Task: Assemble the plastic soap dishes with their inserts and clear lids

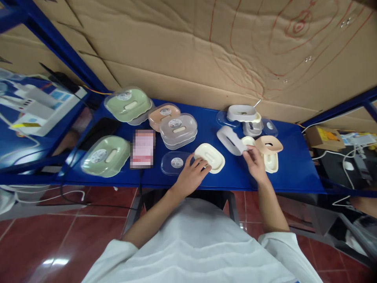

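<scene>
We rest our left grip (192,171), spread apart, on the left side of the cream tray (216,160) on the tabletop (206,120). Right of that tray, our right grip (255,163) pinches one end of the gray ring (237,147).

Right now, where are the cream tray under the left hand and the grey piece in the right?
Cream tray (214,157): head view, on its upper face.
Grey piece (224,136): head view, on its left end.

Blue tabletop (294,167); on it, green clear-covered box (106,156) front left, clear lid (169,162), cream tray (214,155) beside lid.
</scene>
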The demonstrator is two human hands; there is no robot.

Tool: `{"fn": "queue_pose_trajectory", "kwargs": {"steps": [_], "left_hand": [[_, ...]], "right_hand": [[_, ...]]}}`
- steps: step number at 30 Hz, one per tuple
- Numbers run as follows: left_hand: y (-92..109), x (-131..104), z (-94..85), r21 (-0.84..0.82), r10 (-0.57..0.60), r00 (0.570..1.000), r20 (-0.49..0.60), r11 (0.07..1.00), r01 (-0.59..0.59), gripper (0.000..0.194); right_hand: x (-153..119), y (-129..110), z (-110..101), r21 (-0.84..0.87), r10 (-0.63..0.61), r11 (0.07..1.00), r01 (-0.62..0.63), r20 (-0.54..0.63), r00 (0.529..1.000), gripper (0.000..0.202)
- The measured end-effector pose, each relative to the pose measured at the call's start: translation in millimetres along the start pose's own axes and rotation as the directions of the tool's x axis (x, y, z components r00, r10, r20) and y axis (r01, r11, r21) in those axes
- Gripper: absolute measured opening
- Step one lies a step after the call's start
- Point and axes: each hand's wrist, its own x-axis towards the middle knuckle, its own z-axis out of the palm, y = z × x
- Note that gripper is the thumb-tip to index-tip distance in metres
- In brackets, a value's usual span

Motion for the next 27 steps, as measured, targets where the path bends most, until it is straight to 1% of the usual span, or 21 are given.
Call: {"fn": "queue_pose_trajectory", "kwargs": {"steps": [1, 3, 4, 5, 6, 7, 8, 9, 10, 11, 12, 13, 14, 15, 16, 17, 19, 21, 22, 25, 27], "left_hand": [[0.8, -0.9, 0.4, -0.004, 0.016, 1.0, -0.003, 1.0, -0.016, 0.028], [2.3, -1.7, 1.0, -0.013, 0.037, 0.999, -0.017, 0.999, -0.037, 0.029], [2.6, -1.9, 1.0, -0.016, 0.04, 0.999, -0.027, 0.999, -0.04, 0.03], [2.7, -2.2, 0.5, -0.016, 0.035, 0.999, -0.036, 0.999, -0.036, 0.03], [2.6, -2.8, -0.5, -0.014, 0.022, 0.999, -0.042, 1.0, -0.023, 0.031], [2.3, -3.8, -2.1, -0.012, 0.006, 0.999, -0.045, 1.0, -0.006, 0.031], [1.9, -5.4, -4.2, -0.009, -0.013, 0.999, -0.044, 1.0, 0.013, 0.031], [1.4, -7.8, -6.9, -0.007, -0.035, 0.998, -0.045, 0.999, 0.034, 0.03], [0.7, -10.9, -9.8, -0.005, -0.06, 0.997, -0.049, 0.998, 0.06, 0.03], [-0.1, -15.0, -12.9, -0.003, -0.09, 0.994, -0.056, 0.996, 0.09, 0.03], [-1.3, -20.1, -15.9, 0.0, -0.127, 0.99, -0.068, 0.992, 0.128, 0.03], [-3.0, -26.1, -18.8, 0.003, -0.171, 0.982, -0.085, 0.985, 0.172, 0.031], [-5.2, -32.9, -21.3, 0.006, -0.218, 0.97, -0.105, 0.976, 0.22, 0.032], [-7.8, -40.4, -23.4, 0.009, -0.266, 0.956, -0.124, 0.963, 0.269, 0.034], [-10.9, -48.3, -25.1, 0.011, -0.312, 0.94, -0.138, 0.949, 0.316, 0.037], [-14.3, -56.2, -26.2, 0.012, -0.353, 0.925, -0.142, 0.934, 0.358, 0.041], [-20.5, -70.2, -26.9, 0.0, -0.402, 0.907, -0.124, 0.914, 0.405, 0.05], [-24.7, -79.8, -25.4, -0.035, -0.411, 0.905, -0.105, 0.911, 0.41, 0.055], [-25.7, -82.6, -24.1, -0.056, -0.406, 0.908, -0.107, 0.914, 0.402, 0.055], [-24.9, -84.1, -19.3, -0.096, -0.397, 0.908, -0.129, 0.917, 0.387, 0.054], [-23.4, -82.2, -16.9, -0.099, -0.392, 0.91, -0.133, 0.919, 0.381, 0.054]], "right_hand": [[-5.7, 4.1, -1.4, 0.118, 0.08, 0.99, -0.078, -0.009, 0.997, 0.033], [-12.0, 10.3, 0.0, 0.312, 0.2, 0.928, -0.202, 0.039, 0.979, 0.036], [-13.0, 11.6, 2.0, 0.363, 0.243, 0.898, -0.249, 0.063, 0.968, 0.039], [-13.1, 11.2, 4.3, 0.376, 0.274, 0.884, -0.278, 0.064, 0.96, 0.043], [-12.7, 9.0, 6.5, 0.351, 0.286, 0.893, -0.28, 0.036, 0.957, 0.048], [-12.3, 4.9, 8.6, 0.289, 0.272, 0.923, -0.253, -0.027, 0.962, 0.053], [-12.0, -0.6, 10.4, 0.185, 0.223, 0.962, -0.201, -0.106, 0.969, 0.056], [-11.9, -7.0, 12.3, 0.04, 0.14, 0.99, -0.135, -0.172, 0.975, 0.056], [-11.9, -13.4, 14.5, -0.13, 0.036, 0.989, -0.064, -0.205, 0.978, 0.055], [-11.8, -19.2, 17.1, -0.3, -0.066, 0.954, 0.004, -0.195, 0.979, 0.054], [-11.5, -23.5, 20.2, -0.446, -0.146, 0.893, 0.064, -0.153, 0.977, 0.053], [-10.7, -26.0, 23.7, -0.558, -0.201, 0.822, 0.115, -0.095, 0.975, 0.053], [-9.6, -26.7, 27.4, -0.632, -0.231, 0.758, 0.162, -0.027, 0.973, 0.053], [-8.3, -25.8, 31.1, -0.672, -0.246, 0.712, 0.202, 0.031, 0.969, 0.05], [-7.0, -24.3, 34.5, -0.689, -0.255, 0.686, 0.234, 0.073, 0.964, 0.047], [-6.1, -22.9, 37.5, -0.692, -0.264, 0.675, 0.256, 0.097, 0.96, 0.043], [-6.8, -24.0, 42.5, -0.677, -0.284, 0.681, 0.278, 0.106, 0.953, 0.037], [-12.3, -33.2, 47.8, -0.653, -0.306, 0.698, 0.295, 0.101, 0.947, 0.037], [-16.8, -40.3, 51.2, -0.637, -0.318, 0.702, 0.318, 0.119, 0.941, 0.036], [-34.7, -61.7, 64.8, -0.589, -0.348, 0.703, 0.399, 0.203, 0.915, 0.035], [-46.2, -68.5, 74.7, -0.574, -0.358, 0.699, 0.426, 0.234, 0.904, 0.035]]}}
